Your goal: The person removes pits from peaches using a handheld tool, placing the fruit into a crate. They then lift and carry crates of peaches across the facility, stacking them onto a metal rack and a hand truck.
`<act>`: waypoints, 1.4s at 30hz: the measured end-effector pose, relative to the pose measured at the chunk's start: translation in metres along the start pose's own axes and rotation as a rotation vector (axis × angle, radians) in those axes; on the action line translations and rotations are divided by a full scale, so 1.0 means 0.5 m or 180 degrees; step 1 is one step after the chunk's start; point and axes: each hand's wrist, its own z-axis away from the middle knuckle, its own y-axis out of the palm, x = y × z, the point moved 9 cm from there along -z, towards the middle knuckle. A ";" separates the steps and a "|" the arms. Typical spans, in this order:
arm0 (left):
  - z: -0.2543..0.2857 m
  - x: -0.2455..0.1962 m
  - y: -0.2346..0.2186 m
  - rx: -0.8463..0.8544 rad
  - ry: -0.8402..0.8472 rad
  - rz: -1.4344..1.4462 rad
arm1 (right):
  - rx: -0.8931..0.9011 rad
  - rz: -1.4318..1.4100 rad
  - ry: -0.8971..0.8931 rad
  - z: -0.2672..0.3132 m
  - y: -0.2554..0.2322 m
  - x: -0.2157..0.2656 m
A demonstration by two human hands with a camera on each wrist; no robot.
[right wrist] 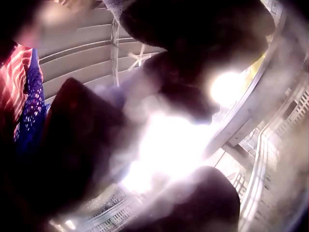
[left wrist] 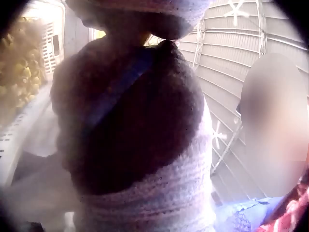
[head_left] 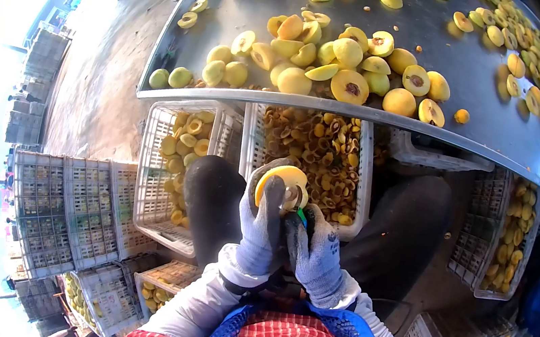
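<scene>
My gloved left hand (head_left: 258, 228) grips a yellow peach half (head_left: 291, 175), its cut side facing up, with the thumb laid across it. Against the peach's near right edge, my gloved right hand (head_left: 321, 254) holds a small pitting tool with a green handle (head_left: 303, 218) and a curved metal end. Both hands are close together over my lap. In the left wrist view, the dark-palmed glove (left wrist: 140, 125) fills the middle and hides the fruit. Glare and dark glove fingers (right wrist: 203, 193) cover most of the right wrist view.
A metal table (head_left: 255, 74) ahead bears many whole and halved peaches (head_left: 348, 53). Under its edge stand a crate of pit scraps (head_left: 365, 181) and a crate of peach halves (head_left: 146, 179). More crates (head_left: 67, 203) are stacked at left; another fruit crate (head_left: 483, 285) stands at right.
</scene>
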 end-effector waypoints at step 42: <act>-0.444 -0.037 -0.092 0.1165 0.0103 -0.1072 | 0.0116 -0.3341 0.3074 -0.001 0.118 -0.230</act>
